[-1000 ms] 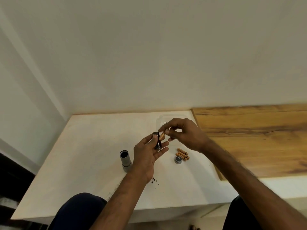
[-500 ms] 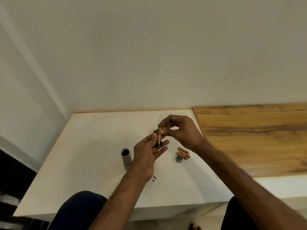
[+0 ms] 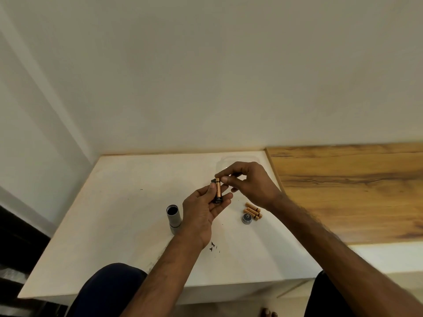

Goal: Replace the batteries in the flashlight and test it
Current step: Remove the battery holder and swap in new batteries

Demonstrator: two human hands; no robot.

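Head view: the left hand cradles the black battery holder above the table while the right hand pinches a battery into it; seated tilted or reversed, it could pop out.

Colours here: copper-and-black battery in a black holder, more copper-and-black ones lying by a dark grey cap. Flashlight tube is light grey, table creamy white, with an orange-brown wood-grain board beside it.
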